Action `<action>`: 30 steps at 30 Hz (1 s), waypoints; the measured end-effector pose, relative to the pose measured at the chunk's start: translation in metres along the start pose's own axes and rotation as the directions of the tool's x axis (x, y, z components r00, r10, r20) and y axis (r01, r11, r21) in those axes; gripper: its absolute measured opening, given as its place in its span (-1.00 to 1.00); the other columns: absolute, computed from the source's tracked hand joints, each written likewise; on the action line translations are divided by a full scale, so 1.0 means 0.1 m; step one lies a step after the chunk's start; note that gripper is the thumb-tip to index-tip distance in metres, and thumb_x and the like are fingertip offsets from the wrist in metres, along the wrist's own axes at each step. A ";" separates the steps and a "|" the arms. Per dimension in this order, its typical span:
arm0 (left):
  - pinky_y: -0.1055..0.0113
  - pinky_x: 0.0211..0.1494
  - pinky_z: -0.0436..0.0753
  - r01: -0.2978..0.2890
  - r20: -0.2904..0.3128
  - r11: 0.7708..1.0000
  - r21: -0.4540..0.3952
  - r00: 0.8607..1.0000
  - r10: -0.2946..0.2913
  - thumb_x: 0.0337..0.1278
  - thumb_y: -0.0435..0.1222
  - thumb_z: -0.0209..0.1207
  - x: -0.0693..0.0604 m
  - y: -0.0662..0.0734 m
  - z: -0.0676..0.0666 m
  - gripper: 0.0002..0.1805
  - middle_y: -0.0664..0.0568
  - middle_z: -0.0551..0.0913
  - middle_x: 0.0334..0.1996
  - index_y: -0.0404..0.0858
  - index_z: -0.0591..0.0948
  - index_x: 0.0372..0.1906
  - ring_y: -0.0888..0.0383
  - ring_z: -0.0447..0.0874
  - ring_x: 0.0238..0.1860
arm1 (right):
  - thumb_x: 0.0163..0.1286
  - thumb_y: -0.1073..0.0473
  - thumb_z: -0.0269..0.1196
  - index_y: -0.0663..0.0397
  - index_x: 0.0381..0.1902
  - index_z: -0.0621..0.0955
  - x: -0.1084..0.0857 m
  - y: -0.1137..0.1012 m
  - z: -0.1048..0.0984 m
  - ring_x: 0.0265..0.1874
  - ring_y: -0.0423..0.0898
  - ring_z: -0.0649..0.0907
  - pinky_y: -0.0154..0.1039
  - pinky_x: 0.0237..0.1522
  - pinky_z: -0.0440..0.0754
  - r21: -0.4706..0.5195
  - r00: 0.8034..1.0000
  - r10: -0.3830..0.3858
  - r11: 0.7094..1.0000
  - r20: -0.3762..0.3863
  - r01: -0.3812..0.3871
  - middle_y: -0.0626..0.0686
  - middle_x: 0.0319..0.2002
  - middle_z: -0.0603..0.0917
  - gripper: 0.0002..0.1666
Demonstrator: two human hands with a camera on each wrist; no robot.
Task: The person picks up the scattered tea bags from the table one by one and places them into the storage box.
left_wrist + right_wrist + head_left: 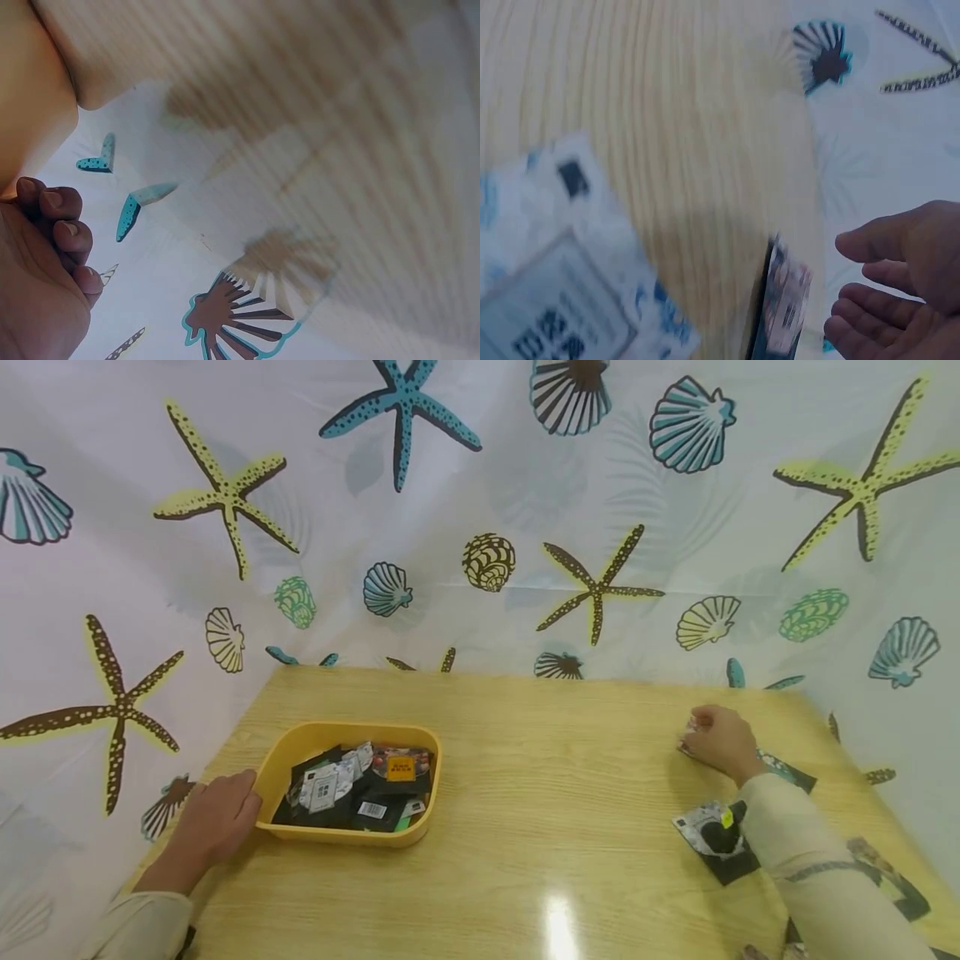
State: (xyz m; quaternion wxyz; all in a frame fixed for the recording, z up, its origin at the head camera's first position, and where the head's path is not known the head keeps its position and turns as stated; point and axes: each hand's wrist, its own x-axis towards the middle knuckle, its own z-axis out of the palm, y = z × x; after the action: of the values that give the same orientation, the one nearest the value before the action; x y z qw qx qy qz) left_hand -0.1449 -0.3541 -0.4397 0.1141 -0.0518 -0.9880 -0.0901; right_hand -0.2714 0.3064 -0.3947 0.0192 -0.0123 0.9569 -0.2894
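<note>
A yellow plastic basket [351,837] holding several small printed packets stands left of the middle in the head view. At its left rim is my left hand [217,814], gripping the edge; in the left wrist view the fingers [71,236] are curled beside the basket wall [34,97], and the thumb is hidden. Far right, my right hand [722,742] is low over a packet [686,748]. In the right wrist view my right hand [900,281] has thumb and fingers apart, close to a thin packet [786,307], with nothing visible between them.
More packets lie on the right of the wooden table [540,793]: a grey-and-black one [720,839] beside the right forearm, a teal one [787,768], and a dark one [892,881] partly under the sleeve. A shell-and-starfish cloth [465,627] encloses the back and sides.
</note>
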 end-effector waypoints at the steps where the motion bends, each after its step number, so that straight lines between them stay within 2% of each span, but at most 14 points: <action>1: 0.23 -0.35 0.16 0.002 -0.004 1.000 0.003 1.000 -0.002 0.37 -0.32 -0.19 -0.02 -0.01 0.00 -0.73 0.07 0.29 -0.65 -0.15 0.32 -0.52 0.14 0.22 -0.58 | 0.32 0.19 0.13 0.57 0.35 0.27 0.02 0.10 -0.03 0.22 0.52 0.42 0.33 0.20 0.45 -0.051 1.000 0.002 0.999 0.016 -0.002 0.60 0.27 0.37 -0.25; 4: 0.23 -0.35 0.16 0.005 -0.009 1.000 0.014 1.000 -0.005 0.36 -0.32 -0.18 -0.05 -0.05 -0.01 -0.74 0.08 0.29 -0.64 -0.15 0.33 -0.52 0.14 0.22 -0.57 | 0.29 0.14 0.19 0.68 0.36 0.16 0.07 0.30 -0.06 0.24 0.62 0.31 0.42 0.24 0.34 -0.152 0.997 -0.021 0.988 0.068 0.031 0.68 0.29 0.25 -0.12; 8: 0.22 -0.34 0.17 0.018 -0.017 0.999 0.031 1.000 -0.018 0.34 -0.32 -0.18 -0.04 -0.07 -0.02 -0.75 0.08 0.30 -0.63 -0.15 0.34 -0.51 0.13 0.24 -0.55 | 0.36 0.12 0.13 0.77 0.36 0.05 0.14 0.42 0.00 0.29 0.65 0.20 0.44 0.30 0.22 -0.156 0.995 -0.051 0.986 0.091 0.065 0.73 0.30 0.14 -0.08; 12: 0.21 -0.31 0.18 0.026 -0.004 0.999 0.024 1.000 -0.026 0.34 -0.30 -0.16 -0.01 -0.06 0.00 -0.77 0.09 0.32 -0.61 -0.14 0.36 -0.49 0.13 0.29 -0.51 | 0.42 0.10 0.03 0.79 0.36 -0.02 0.16 0.49 0.03 0.29 0.67 0.17 0.44 0.30 0.22 -0.191 0.991 -0.019 0.981 0.129 0.043 0.76 0.30 0.10 -0.09; 15: 0.20 -0.30 0.19 0.031 -0.002 0.999 0.017 1.000 -0.031 0.35 -0.29 -0.15 -0.02 -0.05 0.03 -0.77 0.09 0.32 -0.60 -0.13 0.36 -0.48 0.13 0.30 -0.50 | 0.38 -0.05 0.11 0.73 0.37 0.03 0.19 0.48 0.02 0.22 0.69 0.26 0.49 0.16 0.34 -0.268 0.991 0.033 0.963 0.131 0.003 0.75 0.27 0.16 0.01; 19: 0.20 -0.29 0.18 0.031 -0.004 0.999 0.025 1.000 -0.031 0.34 -0.30 -0.15 -0.01 -0.01 0.03 -0.78 0.07 0.31 -0.60 -0.14 0.34 -0.47 0.12 0.28 -0.50 | 0.31 -0.22 0.20 0.58 0.26 0.32 0.13 0.49 0.03 0.01 0.57 0.50 0.36 -0.09 0.51 -0.284 0.994 0.046 0.959 0.098 -0.016 0.66 0.14 0.40 -0.04; 22: 0.21 -0.30 0.17 0.024 0.003 0.999 0.025 1.000 -0.024 0.35 -0.30 -0.16 -0.01 0.00 0.02 -0.78 0.07 0.30 -0.60 -0.14 0.33 -0.48 0.12 0.26 -0.50 | 0.37 -0.14 0.18 0.58 0.07 0.47 0.10 0.38 0.05 -0.13 0.38 0.61 0.19 -0.15 0.58 -0.196 0.994 0.013 0.981 0.109 0.008 0.56 0.01 0.56 -0.23; 26: 0.22 -0.32 0.15 0.007 0.003 1.000 0.017 1.000 -0.007 0.36 -0.31 -0.17 0.00 -0.01 0.01 -0.76 0.08 0.28 -0.62 -0.14 0.32 -0.49 0.13 0.24 -0.54 | 0.51 0.03 0.08 0.56 0.11 0.48 0.10 0.07 0.11 -0.14 0.21 0.61 -0.01 -0.13 0.62 0.006 0.988 -0.026 1.000 0.151 0.026 0.49 0.02 0.57 -0.41; 28: 0.22 -0.33 0.14 0.004 0.001 1.000 0.014 1.000 -0.004 0.37 -0.32 -0.17 0.00 -0.01 0.01 -0.75 0.07 0.28 -0.63 -0.15 0.32 -0.50 0.13 0.22 -0.56 | 0.54 0.06 0.04 0.54 0.17 0.46 0.12 -0.14 0.16 -0.16 0.06 0.63 -0.13 -0.13 0.65 0.117 0.982 -0.037 0.993 0.183 0.015 0.43 0.03 0.58 -0.44; 30: 0.22 -0.34 0.14 0.005 0.003 1.000 0.017 1.000 -0.006 0.37 -0.32 -0.17 -0.01 -0.02 0.01 -0.75 0.08 0.28 -0.63 -0.15 0.32 -0.50 0.13 0.22 -0.57 | 0.55 0.08 0.04 0.50 0.21 0.45 0.13 -0.37 0.25 -0.20 -0.15 0.63 -0.26 -0.16 0.66 0.243 0.974 -0.045 0.970 0.220 -0.010 0.31 0.00 0.62 -0.45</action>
State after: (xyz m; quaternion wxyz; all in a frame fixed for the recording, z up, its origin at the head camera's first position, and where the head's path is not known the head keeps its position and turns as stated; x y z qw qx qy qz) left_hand -0.1445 -0.3562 -0.4418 0.1128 -0.0483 -0.9890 -0.0821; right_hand -0.2829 0.2614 -0.3952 0.1259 -0.0509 0.9060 -0.4009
